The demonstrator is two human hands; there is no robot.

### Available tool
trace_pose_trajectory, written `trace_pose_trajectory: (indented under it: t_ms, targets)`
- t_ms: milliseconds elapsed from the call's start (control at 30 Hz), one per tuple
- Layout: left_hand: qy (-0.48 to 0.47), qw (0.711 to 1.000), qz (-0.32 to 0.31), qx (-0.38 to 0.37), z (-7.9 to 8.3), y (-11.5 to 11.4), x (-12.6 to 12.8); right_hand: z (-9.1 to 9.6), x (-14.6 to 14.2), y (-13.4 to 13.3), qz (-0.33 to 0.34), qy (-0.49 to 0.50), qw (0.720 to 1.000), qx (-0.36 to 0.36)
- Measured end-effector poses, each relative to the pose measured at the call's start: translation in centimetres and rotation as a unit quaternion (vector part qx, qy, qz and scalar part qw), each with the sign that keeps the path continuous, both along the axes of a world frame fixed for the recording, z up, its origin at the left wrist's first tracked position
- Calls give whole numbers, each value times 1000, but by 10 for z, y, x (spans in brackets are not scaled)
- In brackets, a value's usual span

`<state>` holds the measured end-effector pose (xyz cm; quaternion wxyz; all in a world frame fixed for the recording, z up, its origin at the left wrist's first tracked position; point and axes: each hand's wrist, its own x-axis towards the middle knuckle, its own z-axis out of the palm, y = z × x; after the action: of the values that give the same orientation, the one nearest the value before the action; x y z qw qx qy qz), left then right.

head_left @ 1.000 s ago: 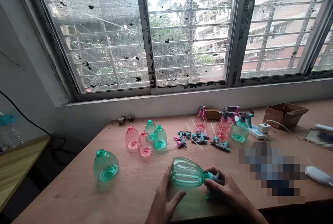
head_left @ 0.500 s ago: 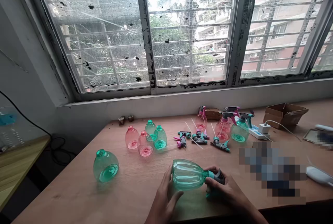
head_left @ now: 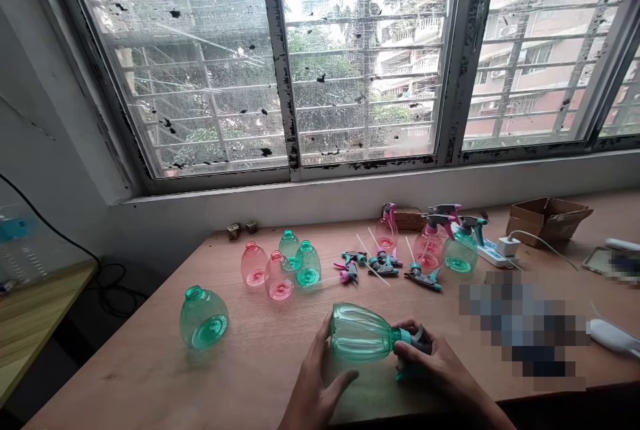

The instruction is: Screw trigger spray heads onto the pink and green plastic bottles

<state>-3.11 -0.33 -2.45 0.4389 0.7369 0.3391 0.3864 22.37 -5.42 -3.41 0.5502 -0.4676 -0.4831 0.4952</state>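
Observation:
A green see-through spray bottle (head_left: 361,333) lies on its side near the front edge of the wooden table (head_left: 150,363). My left hand (head_left: 315,387) cups its round body, fingers behind it and thumb in front. My right hand (head_left: 436,367) is closed round the grey and teal trigger head (head_left: 419,341) at the bottle's neck. Another green bottle body (head_left: 204,318) without a head stands alone to the left.
Behind stand several pink and green headless bottles (head_left: 280,265), loose trigger heads with tubes (head_left: 380,263), and three finished spray bottles (head_left: 440,240). A power strip (head_left: 493,253), a cardboard box (head_left: 547,217) and a white object (head_left: 613,337) lie on the right, under a barred window (head_left: 360,57).
The bottle has shifted very slightly in my hands and my left thumb has moved a little along its front. Everything else on the table stays as it was.

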Motion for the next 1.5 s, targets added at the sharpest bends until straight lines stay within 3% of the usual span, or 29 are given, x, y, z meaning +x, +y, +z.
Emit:
trace_pose_trajectory:
  t_ms: [267,567,833,1100,1500]
  targets:
    - [3,1000,13,-19,8,-1,2,-2,1,2,-5,-12,1000,0]
    - [-2,999,-22,-31,0,1,0,-1,-1,2,-22,-4,1000,-6]
    - [-9,998,3,-66,11,-3,1,0,-3,2,-31,12,999,4]
    - [9,999,-20,-34,0,2,-2,-3,0,3,-18,11,1000,5]
    - [-4,999,-41,-21,-1,2,-2,-2,0,2,-5,29,1000,4]
